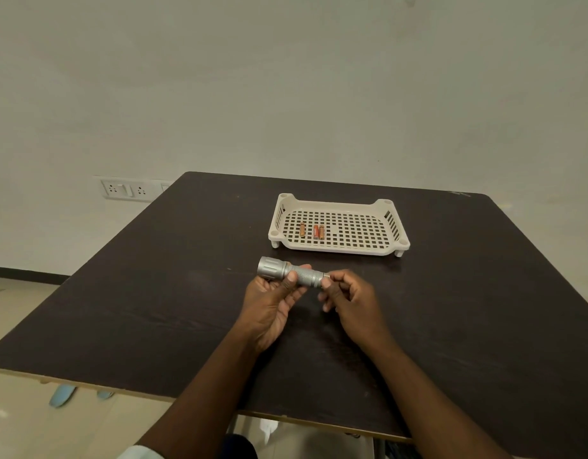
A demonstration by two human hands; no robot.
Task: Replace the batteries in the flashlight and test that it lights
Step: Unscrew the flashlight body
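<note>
A silver flashlight (287,272) lies level above the dark table, its wide head pointing left. My left hand (273,304) holds its barrel from below, thumb on top. My right hand (349,301) pinches the tail end of the flashlight with thumb and fingertips; whether a cap or a battery is under those fingers is hidden. Behind the flashlight stands a cream perforated tray (339,249) with three orange batteries lying in it: one apart on the left (302,229) and two side by side (319,232).
The dark table (153,293) has its near edge low in view and its left edge falling away to the floor. A wall socket plate (127,189) sits beyond the table's far left corner. Light blue slippers (62,394) lie on the floor.
</note>
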